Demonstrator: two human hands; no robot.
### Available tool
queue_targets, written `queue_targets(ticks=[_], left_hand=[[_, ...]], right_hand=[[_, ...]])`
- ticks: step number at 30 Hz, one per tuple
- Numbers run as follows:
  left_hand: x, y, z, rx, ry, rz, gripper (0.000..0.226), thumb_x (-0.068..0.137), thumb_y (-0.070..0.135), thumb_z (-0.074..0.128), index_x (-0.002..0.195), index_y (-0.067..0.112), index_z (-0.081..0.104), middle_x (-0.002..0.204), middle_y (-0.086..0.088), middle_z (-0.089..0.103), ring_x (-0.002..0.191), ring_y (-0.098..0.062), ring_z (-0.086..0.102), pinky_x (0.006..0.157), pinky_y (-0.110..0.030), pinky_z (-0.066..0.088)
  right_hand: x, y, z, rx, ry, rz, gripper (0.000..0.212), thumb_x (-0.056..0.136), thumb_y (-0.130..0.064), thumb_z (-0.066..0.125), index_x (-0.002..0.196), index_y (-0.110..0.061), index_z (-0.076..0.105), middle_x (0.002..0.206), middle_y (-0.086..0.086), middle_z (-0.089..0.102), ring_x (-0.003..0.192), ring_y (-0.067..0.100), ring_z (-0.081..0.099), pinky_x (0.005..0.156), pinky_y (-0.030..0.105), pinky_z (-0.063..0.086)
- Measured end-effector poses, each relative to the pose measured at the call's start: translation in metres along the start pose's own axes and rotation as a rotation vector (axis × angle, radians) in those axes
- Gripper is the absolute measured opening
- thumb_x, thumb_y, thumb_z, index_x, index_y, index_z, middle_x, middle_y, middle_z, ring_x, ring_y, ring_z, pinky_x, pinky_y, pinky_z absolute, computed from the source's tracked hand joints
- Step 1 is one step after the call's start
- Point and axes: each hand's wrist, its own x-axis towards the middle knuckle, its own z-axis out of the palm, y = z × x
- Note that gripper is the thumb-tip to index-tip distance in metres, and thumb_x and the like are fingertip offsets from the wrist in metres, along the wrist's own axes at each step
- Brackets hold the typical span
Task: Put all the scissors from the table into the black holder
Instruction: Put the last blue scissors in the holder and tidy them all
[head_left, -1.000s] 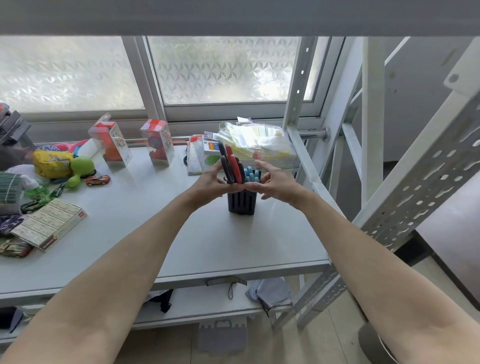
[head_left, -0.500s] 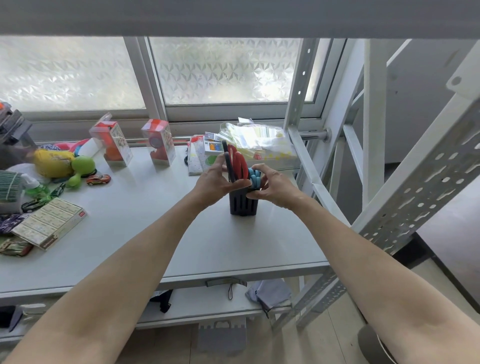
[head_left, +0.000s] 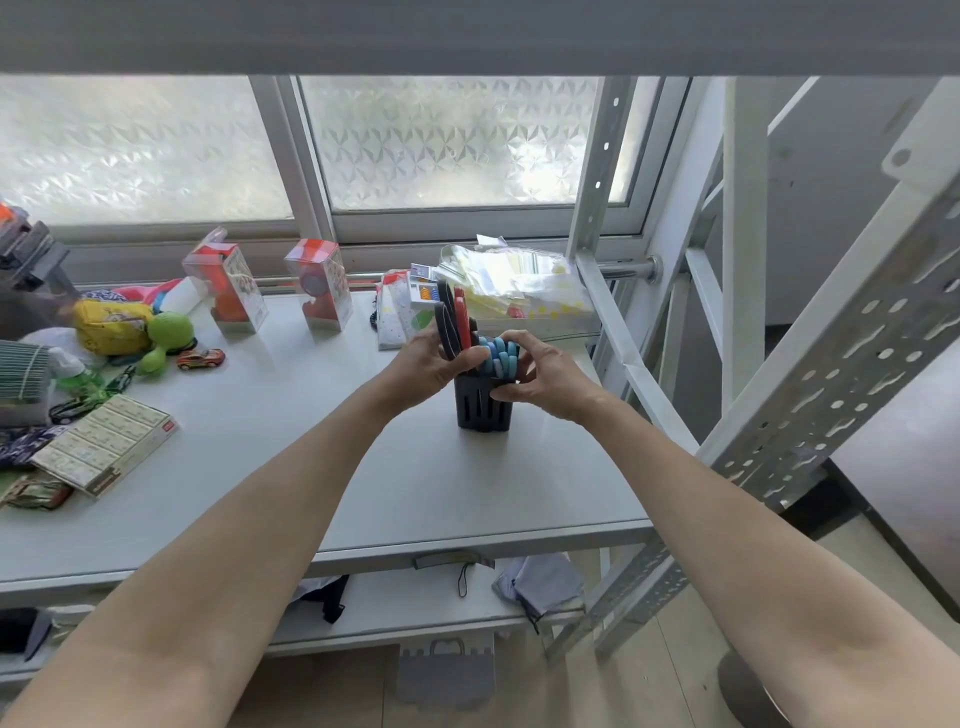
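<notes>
Two tiers of pale grey metal shelving (head_left: 415, 483) stand against a frosted, patterned window (head_left: 447, 140); perforated steel uprights (head_left: 852, 364) run down the right. Table surface smooth, matte. Black holder (head_left: 482, 410): slotted plastic, squarish, upright near the right end of the table. Scissors (head_left: 457, 325) with black and red handles rise from its left side; blue-handled scissors (head_left: 500, 356), loops rounded, sit packed at its right. Left hand (head_left: 421, 366): fingers curled around the black and red handles. Right hand (head_left: 540, 376): fingers curled against the blue loops, thumb on the holder's rim. Left end: flat printed box (head_left: 106, 449), green soft toy (head_left: 169, 332), small toy car (head_left: 201, 358).
</notes>
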Motion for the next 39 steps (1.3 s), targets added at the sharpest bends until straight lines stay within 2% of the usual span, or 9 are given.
queue_targets(ticks=[5, 10, 13, 15, 18, 22, 27, 34, 39], left_hand=[[0.002, 0.001, -0.002, -0.024, 0.032, 0.006, 0.072, 0.080, 0.029, 0.077, 0.138, 0.012, 0.039, 0.116, 0.004, 0.056, 0.096, -0.003, 0.058, 0.065, 0.000, 0.046], [0.009, -0.004, -0.010, -0.057, -0.008, -0.024, 0.084, 0.072, 0.037, 0.082, 0.141, 0.019, 0.037, 0.136, -0.004, 0.052, 0.124, -0.019, 0.052, 0.100, -0.029, 0.046], [0.009, -0.007, -0.012, -0.050, -0.010, -0.032, 0.086, 0.072, 0.039, 0.082, 0.141, 0.022, 0.033, 0.134, -0.002, 0.054, 0.125, -0.020, 0.051, 0.106, -0.036, 0.043], [0.009, -0.005, -0.014, -0.066, -0.008, -0.035, 0.085, 0.073, 0.037, 0.081, 0.141, 0.022, 0.033, 0.125, 0.004, 0.056, 0.121, -0.018, 0.052, 0.104, -0.036, 0.044], [0.008, -0.001, -0.018, -0.086, -0.063, -0.050, 0.084, 0.076, 0.034, 0.080, 0.144, 0.020, 0.033, 0.128, 0.002, 0.056, 0.119, -0.019, 0.056, 0.090, -0.030, 0.054], [0.007, 0.005, -0.019, -0.058, -0.115, -0.051, 0.062, 0.081, 0.027, 0.076, 0.134, 0.015, 0.045, 0.125, -0.009, 0.060, 0.111, -0.022, 0.060, 0.086, -0.034, 0.056], [0.009, 0.004, -0.019, -0.055, -0.168, -0.078, 0.057, 0.085, 0.024, 0.072, 0.134, 0.013, 0.047, 0.124, -0.011, 0.060, 0.113, -0.025, 0.058, 0.086, -0.032, 0.054], [0.011, 0.001, -0.018, -0.067, -0.165, -0.079, 0.058, 0.084, 0.024, 0.074, 0.134, 0.014, 0.045, 0.124, -0.010, 0.058, 0.114, -0.023, 0.058, 0.087, -0.031, 0.054], [0.013, 0.000, -0.021, -0.051, -0.154, -0.078, 0.062, 0.075, 0.029, 0.079, 0.129, 0.014, 0.050, 0.116, -0.008, 0.062, 0.110, -0.023, 0.061, 0.082, -0.028, 0.056]], right_hand=[[0.000, 0.002, -0.002, -0.015, -0.016, 0.004, 0.073, 0.079, -0.025, 0.078, 0.140, -0.035, 0.040, 0.100, 0.008, 0.058, 0.091, 0.022, 0.059, 0.089, 0.036, 0.053], [0.006, -0.010, -0.004, -0.055, 0.026, -0.034, 0.070, 0.080, -0.043, 0.073, 0.142, -0.024, 0.046, 0.105, 0.004, 0.048, 0.081, 0.008, 0.050, 0.085, 0.032, 0.052], [0.006, -0.014, -0.008, -0.107, 0.087, -0.094, 0.059, 0.086, -0.031, 0.071, 0.139, -0.017, 0.050, 0.108, 0.002, 0.044, 0.078, 0.004, 0.048, 0.072, 0.010, 0.040], [0.006, -0.015, -0.010, -0.128, 0.074, -0.096, 0.058, 0.085, -0.026, 0.072, 0.139, -0.018, 0.051, 0.111, 0.001, 0.043, 0.084, 0.009, 0.050, 0.070, 0.007, 0.039], [0.007, -0.016, -0.012, -0.117, -0.005, -0.081, 0.058, 0.085, -0.024, 0.072, 0.139, -0.027, 0.051, 0.115, 0.003, 0.043, 0.093, 0.019, 0.058, 0.085, 0.024, 0.052], [0.014, -0.020, -0.011, -0.140, -0.047, -0.096, 0.052, 0.083, -0.026, 0.074, 0.132, -0.032, 0.057, 0.115, 0.007, 0.044, 0.095, 0.022, 0.061, 0.075, 0.024, 0.056], [0.016, -0.020, -0.010, -0.263, -0.050, -0.106, 0.052, 0.085, -0.034, 0.071, 0.134, -0.039, 0.052, 0.129, 0.011, 0.043, 0.110, 0.026, 0.054, 0.101, 0.039, 0.047], [0.013, -0.021, -0.007, -0.252, -0.004, -0.146, 0.040, 0.089, -0.029, 0.068, 0.126, -0.025, 0.057, 0.103, 0.003, 0.051, 0.086, 0.019, 0.051, 0.079, 0.037, 0.052], [0.012, -0.021, 0.000, -0.209, 0.085, -0.122, 0.030, 0.092, -0.031, 0.062, 0.120, -0.019, 0.059, 0.098, 0.003, 0.055, 0.084, 0.021, 0.054, 0.081, 0.047, 0.056]])
